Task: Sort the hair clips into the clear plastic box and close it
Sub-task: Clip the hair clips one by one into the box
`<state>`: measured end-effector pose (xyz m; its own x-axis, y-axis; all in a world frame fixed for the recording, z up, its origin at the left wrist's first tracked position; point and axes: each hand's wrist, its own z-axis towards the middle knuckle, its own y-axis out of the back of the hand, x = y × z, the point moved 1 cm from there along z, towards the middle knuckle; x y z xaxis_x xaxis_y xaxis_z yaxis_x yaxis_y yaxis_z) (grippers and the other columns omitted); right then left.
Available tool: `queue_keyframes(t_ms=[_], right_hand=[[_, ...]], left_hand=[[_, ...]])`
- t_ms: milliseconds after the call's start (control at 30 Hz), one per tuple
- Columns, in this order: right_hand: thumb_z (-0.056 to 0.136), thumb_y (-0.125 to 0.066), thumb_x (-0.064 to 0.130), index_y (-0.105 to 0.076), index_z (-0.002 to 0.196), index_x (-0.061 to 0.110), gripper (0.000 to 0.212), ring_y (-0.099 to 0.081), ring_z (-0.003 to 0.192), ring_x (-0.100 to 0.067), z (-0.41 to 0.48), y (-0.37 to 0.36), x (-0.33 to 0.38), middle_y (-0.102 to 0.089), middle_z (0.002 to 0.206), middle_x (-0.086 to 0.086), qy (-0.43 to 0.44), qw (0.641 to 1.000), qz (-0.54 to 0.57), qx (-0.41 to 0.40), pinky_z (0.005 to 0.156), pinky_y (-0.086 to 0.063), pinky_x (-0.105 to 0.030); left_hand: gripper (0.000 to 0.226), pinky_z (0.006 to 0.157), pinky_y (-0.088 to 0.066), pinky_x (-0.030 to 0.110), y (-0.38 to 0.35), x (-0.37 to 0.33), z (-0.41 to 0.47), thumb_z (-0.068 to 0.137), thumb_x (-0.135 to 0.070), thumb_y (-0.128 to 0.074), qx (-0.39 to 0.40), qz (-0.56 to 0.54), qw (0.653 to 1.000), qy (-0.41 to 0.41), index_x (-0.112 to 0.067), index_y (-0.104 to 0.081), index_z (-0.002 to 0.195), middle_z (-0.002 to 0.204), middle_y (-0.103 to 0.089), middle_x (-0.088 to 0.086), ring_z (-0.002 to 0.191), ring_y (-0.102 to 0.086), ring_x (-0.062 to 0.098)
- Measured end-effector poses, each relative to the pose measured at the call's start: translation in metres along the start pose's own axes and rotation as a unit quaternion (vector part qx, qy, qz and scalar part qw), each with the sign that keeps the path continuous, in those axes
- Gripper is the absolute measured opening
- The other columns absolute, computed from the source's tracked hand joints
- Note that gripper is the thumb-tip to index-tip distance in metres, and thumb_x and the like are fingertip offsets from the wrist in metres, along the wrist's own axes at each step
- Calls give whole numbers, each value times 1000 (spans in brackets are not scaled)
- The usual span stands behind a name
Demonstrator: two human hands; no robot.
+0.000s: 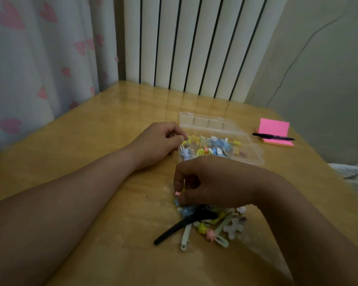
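Head view: clutter of hair clips (225, 226) lies in a loose pile on the wooden table (112, 120), just in front of the clear plastic box (254, 149). The box stands open with its lid (207, 121) tilted back, and many coloured clips are already inside.

The right hand (211, 180) hangs over the far edge of the pile, fingers curled down and pinching a small pink clip (177, 193). The left hand (159, 141) rests at the box's left side with its fingers curled. Its thumb and forefinger meet at the rim, but I cannot tell whether they pinch the rim, a clip, or nothing.

A long black clip (180, 227) lies across the pile. Its long axis runs from near-left to far-right, with the slim tip pointing toward the person's left and the thicker end buried under the right hand.

Risks, as I judge them:
- The pinch on so small a clip may slip on the way to the box.
- Tangled neighbours may be dragged out with it and scattered.
- The black clip looks long for the box and could keep the lid from closing if it is laid askew.

A pen (274, 137) lies on pink sticky notes (275, 127) to the right of the box.
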<state>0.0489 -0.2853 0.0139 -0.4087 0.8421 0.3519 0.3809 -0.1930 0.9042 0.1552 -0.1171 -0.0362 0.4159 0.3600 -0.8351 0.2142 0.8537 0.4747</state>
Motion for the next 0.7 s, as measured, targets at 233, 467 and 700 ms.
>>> queue_keyframes(t_ms=[233, 467, 700], right_hand=[[96, -73, 39, -64, 99, 36, 11, -54, 69, 1, 1, -2, -4, -59, 83, 13, 18, 1000, 16, -3, 65, -41, -20], [101, -66, 32, -70, 104, 29, 6, -61, 77, -1, 1, 5, -12, -66, 88, 9, 20, 993, 58, -100, 66, -48, -17], [100, -69, 29, -69, 100, 32, 3, -71, 80, -5, -25, 50, -76, -74, 92, 9, -60, 896, 171, -406, 64, -51, -19]], left_hand=[[13, 66, -51, 19, -1, 2, 0, 102, -17, -64, 0, 3, 1000, -5, -17, -77, 105, 86, -73, 13, 65, -61, 4], [13, 78, -58, 40, 0, 4, 1, 100, -18, -65, 2, -2, 1000, -12, -23, -77, 102, 93, -76, 13, 74, -66, 13], [12, 64, -50, 19, -1, 7, 4, 103, -22, -66, -3, 9, 1000, -9, -26, -77, 101, 78, -71, 5, 64, -60, 2]])
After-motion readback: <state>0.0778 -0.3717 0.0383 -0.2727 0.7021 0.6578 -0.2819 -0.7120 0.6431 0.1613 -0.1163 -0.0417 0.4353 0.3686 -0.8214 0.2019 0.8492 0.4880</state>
